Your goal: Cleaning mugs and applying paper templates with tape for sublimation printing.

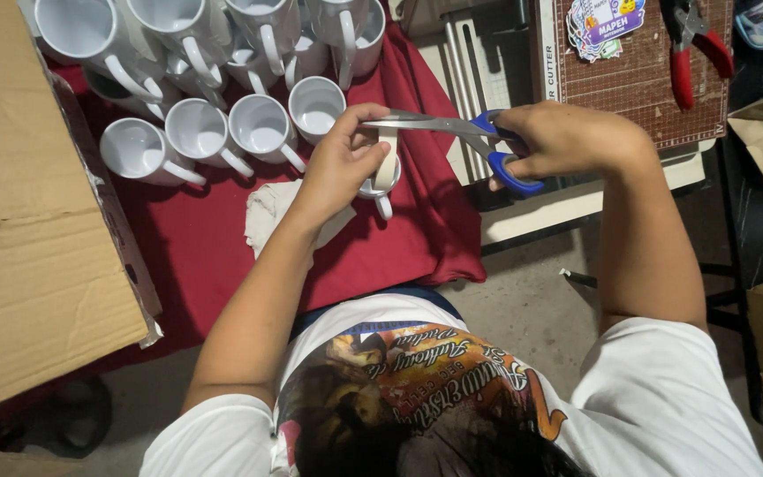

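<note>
Left hand (pixel 339 168): fingers closed in a narrow pinch on a short pale strip of tape (pixel 388 163), which hangs down just below the thumb. Right hand (pixel 567 140): closed through the blue handles of a pair of scissors (pixel 452 128), whose steel blades reach across to the left hand's fingertips and meet the top of the strip. Directly beneath the left hand stands a white mug (pixel 380 190) on a red cloth (pixel 222 256) covering the tabletop. Beyond the left hand, further white mugs (pixel 196 132) are grouped in rows. Beyond the right hand lies a brown cutting mat (pixel 638 79) bearing red-handled pliers (pixel 695 44). A cardboard box (pixel 28 221) stands far outside the left forearm.
</note>
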